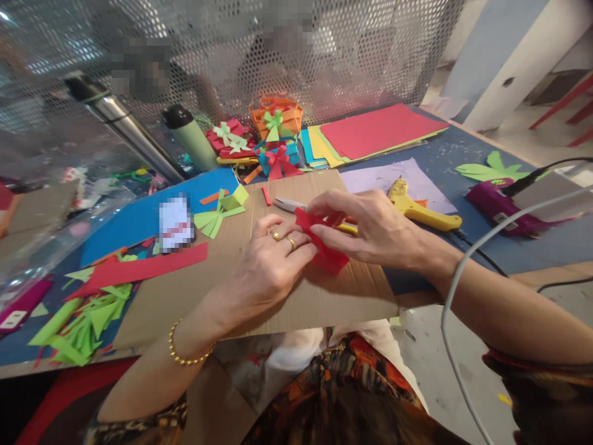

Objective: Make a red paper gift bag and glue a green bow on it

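In the head view, the left hand (278, 262) and the right hand (370, 228) both grip the red paper piece (330, 252), fingers bent around it, above the cardboard (204, 296). The scissors (290, 204) lie just beyond the hands, so a careless push forward could meet the blade. Pulling the hands apart too strongly may tear the thin paper.

Two hands (280, 262), two bottles (192, 139), one glue gun (424, 213).

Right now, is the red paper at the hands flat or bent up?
Bent up: the red paper shows creases and raised edges between the left hand and right hand; fingers hide part of it.
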